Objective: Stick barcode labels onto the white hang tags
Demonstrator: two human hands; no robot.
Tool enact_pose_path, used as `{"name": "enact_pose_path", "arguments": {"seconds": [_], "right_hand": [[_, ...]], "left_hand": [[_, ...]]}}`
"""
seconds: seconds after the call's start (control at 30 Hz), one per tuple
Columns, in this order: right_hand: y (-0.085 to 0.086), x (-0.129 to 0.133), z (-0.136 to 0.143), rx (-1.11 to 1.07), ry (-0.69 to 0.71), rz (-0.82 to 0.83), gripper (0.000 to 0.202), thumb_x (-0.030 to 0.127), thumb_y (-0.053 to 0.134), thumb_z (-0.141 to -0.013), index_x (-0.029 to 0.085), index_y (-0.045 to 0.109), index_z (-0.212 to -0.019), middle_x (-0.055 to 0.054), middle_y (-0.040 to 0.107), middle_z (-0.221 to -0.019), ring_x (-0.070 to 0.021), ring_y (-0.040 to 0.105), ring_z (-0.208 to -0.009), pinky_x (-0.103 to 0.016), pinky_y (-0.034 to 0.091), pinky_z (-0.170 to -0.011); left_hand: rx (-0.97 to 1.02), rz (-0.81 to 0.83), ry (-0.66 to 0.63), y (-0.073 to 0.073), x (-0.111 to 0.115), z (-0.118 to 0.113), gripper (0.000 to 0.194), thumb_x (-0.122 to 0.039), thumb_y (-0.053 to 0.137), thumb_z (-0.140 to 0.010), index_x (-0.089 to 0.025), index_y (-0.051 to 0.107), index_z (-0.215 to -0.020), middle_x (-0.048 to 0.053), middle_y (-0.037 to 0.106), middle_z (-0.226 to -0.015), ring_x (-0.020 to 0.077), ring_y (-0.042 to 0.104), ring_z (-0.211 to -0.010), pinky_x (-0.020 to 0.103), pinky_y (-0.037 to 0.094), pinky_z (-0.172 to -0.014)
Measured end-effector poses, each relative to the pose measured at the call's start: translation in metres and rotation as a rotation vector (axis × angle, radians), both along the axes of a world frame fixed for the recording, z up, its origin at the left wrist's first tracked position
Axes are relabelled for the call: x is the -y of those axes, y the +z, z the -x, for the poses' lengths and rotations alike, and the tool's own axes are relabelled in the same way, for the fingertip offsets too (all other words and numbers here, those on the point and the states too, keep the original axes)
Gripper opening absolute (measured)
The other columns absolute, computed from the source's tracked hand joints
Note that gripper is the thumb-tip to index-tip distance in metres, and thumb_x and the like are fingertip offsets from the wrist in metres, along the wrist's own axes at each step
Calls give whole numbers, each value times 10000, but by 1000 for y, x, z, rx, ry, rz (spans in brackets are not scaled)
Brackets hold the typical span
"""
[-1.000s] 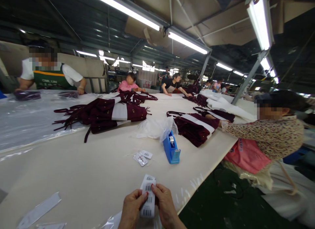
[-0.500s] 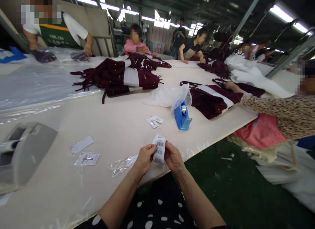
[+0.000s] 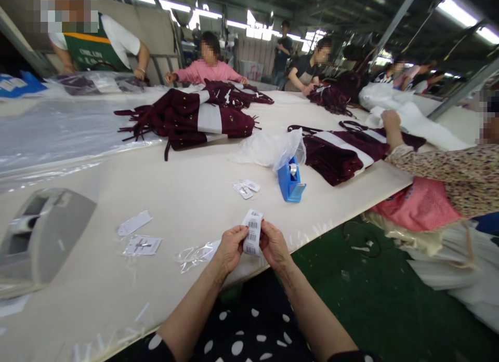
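Between my two hands is a strip of white barcode labels (image 3: 252, 231), held above the table's near edge. My left hand (image 3: 233, 246) pinches its left edge, and my right hand (image 3: 275, 244) grips the right edge. A small group of hang tags (image 3: 246, 188) lies beyond the strip, beside a blue tape dispenser (image 3: 290, 183). Off to the left are a plain white tag (image 3: 134, 223) and a printed tag (image 3: 143, 245) in clear plastic. A crumpled clear plastic piece (image 3: 197, 255) rests by my left hand.
A grey dispenser (image 3: 58, 237) stands at the table's left. Maroon garments with white bands (image 3: 187, 118) lie farther back, others (image 3: 339, 151) to the right, near a clear plastic bag (image 3: 265, 146). Several co-workers surround the table; one patterned sleeve (image 3: 436, 167) reaches in from the right.
The label strip stays in both my hands, nearly still. My view has shifted slightly. At the right, the co-worker's hand has risen off the maroon garment; the person in pink has spread their arms.
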State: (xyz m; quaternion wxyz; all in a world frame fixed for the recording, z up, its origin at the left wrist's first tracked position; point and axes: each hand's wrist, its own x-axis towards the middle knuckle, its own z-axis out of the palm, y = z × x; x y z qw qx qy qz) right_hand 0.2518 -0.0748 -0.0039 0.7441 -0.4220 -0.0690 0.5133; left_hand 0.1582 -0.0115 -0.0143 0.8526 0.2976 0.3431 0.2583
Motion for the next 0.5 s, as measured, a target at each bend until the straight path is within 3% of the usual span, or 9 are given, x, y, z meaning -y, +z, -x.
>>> {"name": "enact_pose_path", "arguments": {"seconds": [0.27, 0.4, 0.5], "right_hand": [[-7, 0, 0, 68, -18, 36, 253, 375, 690, -638, 159, 624, -752, 12, 635, -598, -101, 519, -494, -222, 380, -480], [-9, 1, -4, 327, -105, 115, 232, 301, 669, -649, 149, 624, -817, 35, 604, -565, -65, 457, -463, -192, 335, -460], [-8, 0, -5, 396, -76, 113, 294, 213, 684, -603, 151, 599, -877, 30, 628, -610, -65, 468, -478, -181, 324, -457]], "left_hand": [[-5, -5, 1, -1, 0, 0, 262, -289, 756, -538, -105, 594, -630, 2, 592, -577, 85, 510, -523, 209, 399, -543], [-107, -131, 16, -4, 1, 0, 256, -328, 725, -574, -110, 600, -620, -9, 585, -540, 80, 481, -481, 190, 358, -478], [-214, -233, 56, -8, 0, -2, 279, -351, 715, -583, -114, 631, -702, -9, 609, -562, 96, 508, -504, 193, 372, -485]]}}
